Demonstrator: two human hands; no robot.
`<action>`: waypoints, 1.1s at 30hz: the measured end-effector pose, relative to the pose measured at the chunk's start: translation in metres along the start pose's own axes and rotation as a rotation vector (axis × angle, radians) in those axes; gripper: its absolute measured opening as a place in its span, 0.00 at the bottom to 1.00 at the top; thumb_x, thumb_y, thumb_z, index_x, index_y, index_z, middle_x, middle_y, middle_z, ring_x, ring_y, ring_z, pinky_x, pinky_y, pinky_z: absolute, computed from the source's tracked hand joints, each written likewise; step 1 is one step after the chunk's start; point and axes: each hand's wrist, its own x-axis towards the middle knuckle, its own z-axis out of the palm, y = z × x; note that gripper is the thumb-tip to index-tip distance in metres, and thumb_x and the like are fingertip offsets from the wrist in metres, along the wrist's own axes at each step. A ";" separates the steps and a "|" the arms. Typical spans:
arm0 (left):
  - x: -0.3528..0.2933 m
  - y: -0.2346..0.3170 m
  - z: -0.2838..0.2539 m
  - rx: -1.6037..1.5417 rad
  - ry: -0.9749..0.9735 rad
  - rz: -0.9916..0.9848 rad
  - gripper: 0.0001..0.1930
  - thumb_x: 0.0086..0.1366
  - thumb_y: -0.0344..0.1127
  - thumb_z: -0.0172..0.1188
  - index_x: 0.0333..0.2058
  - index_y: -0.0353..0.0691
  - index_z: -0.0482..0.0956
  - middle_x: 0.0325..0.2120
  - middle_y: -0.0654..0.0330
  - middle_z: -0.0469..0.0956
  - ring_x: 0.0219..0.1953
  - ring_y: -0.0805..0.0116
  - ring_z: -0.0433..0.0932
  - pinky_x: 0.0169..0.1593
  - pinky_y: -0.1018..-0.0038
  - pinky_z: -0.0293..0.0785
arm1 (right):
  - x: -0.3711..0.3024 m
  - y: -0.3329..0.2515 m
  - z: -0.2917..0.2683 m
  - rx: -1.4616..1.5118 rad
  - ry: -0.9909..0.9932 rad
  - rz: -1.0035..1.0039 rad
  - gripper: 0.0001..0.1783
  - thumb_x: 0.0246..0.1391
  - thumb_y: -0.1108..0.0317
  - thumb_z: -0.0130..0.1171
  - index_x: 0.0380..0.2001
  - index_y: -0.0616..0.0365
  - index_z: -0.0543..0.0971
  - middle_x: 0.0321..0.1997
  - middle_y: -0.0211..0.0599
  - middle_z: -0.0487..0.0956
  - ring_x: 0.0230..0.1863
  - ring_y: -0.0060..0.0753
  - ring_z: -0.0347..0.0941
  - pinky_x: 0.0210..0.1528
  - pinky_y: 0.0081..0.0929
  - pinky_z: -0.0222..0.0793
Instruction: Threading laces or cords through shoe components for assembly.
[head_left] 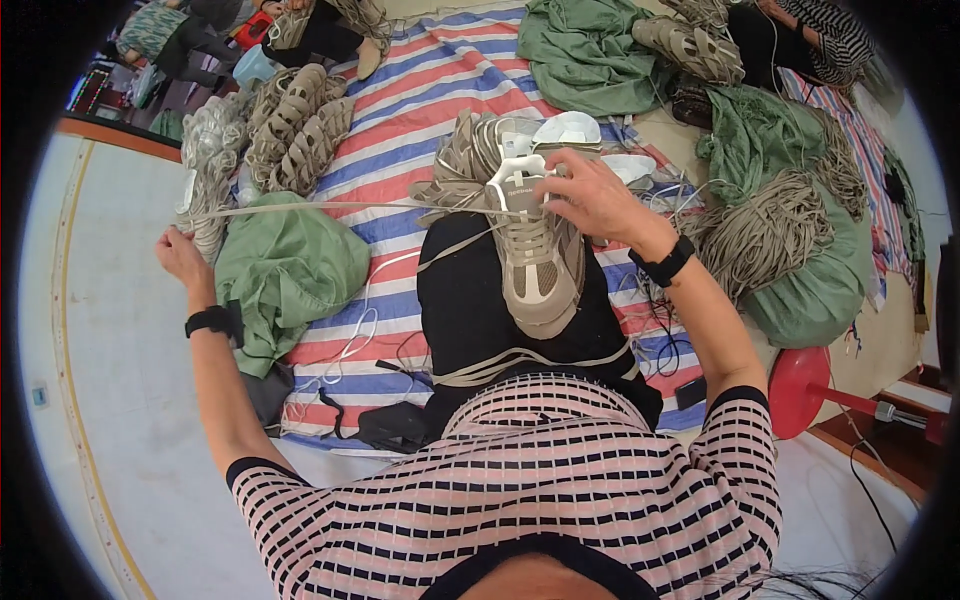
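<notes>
A beige and brown sneaker (540, 285) rests on my black-clad lap, toe toward me, with lace crossing its lower eyelets. Far out to the left, my left hand (184, 258) is closed on the end of a flat beige shoelace (335, 206). That lace runs taut across to the top of the sneaker. My right hand (600, 200) is at the sneaker's upper right eyelet edge, fingers and thumb curled in on it beside the tongue. A second stretch of lace trails slack to the left of the sneaker. Several loose laces (530, 362) lie over my lap near my waist.
More sneakers (465, 160) are stacked just beyond my knees. Laced shoes (305, 140) and a green sack (290, 260) sit left. A large lace bundle (770, 235) lies on a green sack at right, near a red round-topped stool (800, 392). Other people sit at the far edges.
</notes>
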 end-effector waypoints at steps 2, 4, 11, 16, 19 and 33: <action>-0.007 -0.015 -0.003 -0.420 -0.123 -0.340 0.11 0.62 0.37 0.48 0.33 0.34 0.70 0.27 0.57 0.74 0.32 0.63 0.75 0.38 0.70 0.71 | 0.008 -0.014 -0.005 -0.057 -0.056 -0.089 0.06 0.48 0.65 0.59 0.29 0.52 0.75 0.36 0.34 0.67 0.40 0.35 0.67 0.43 0.32 0.59; -0.028 -0.003 0.020 -0.583 -0.150 -0.538 0.10 0.62 0.37 0.47 0.32 0.35 0.69 0.29 0.56 0.74 0.33 0.62 0.74 0.40 0.69 0.71 | 0.009 -0.016 -0.006 -0.137 -0.123 -0.139 0.06 0.46 0.65 0.60 0.28 0.51 0.76 0.35 0.33 0.67 0.40 0.35 0.67 0.42 0.32 0.58; -0.074 0.042 0.038 -0.892 -0.357 -0.759 0.09 0.62 0.38 0.46 0.27 0.40 0.65 0.32 0.53 0.75 0.37 0.56 0.75 0.47 0.63 0.70 | 0.029 -0.016 0.008 -0.314 -0.343 -0.240 0.06 0.46 0.64 0.59 0.24 0.53 0.76 0.29 0.31 0.67 0.37 0.31 0.67 0.41 0.30 0.56; -0.114 0.094 0.050 -1.057 -0.496 -0.899 0.10 0.62 0.35 0.47 0.22 0.40 0.65 0.37 0.45 0.77 0.46 0.50 0.74 0.53 0.60 0.68 | 0.024 -0.005 0.023 0.634 -0.467 0.186 0.08 0.49 0.66 0.57 0.21 0.57 0.74 0.26 0.29 0.67 0.31 0.23 0.65 0.37 0.24 0.59; -0.128 0.116 0.060 -1.135 -0.531 -0.937 0.10 0.61 0.33 0.46 0.21 0.39 0.65 0.41 0.40 0.75 0.53 0.46 0.71 0.57 0.58 0.66 | 0.015 0.000 0.033 1.052 -0.285 0.459 0.10 0.47 0.66 0.59 0.20 0.61 0.73 0.26 0.30 0.68 0.29 0.18 0.63 0.31 0.19 0.59; 0.068 -0.048 0.031 -0.980 -0.152 -0.767 0.11 0.62 0.29 0.38 0.20 0.43 0.53 0.15 0.65 0.52 0.15 0.73 0.50 0.20 0.75 0.51 | -0.024 0.011 0.048 0.939 0.041 0.512 0.11 0.59 0.62 0.51 0.30 0.59 0.72 0.29 0.21 0.65 0.32 0.15 0.60 0.37 0.15 0.57</action>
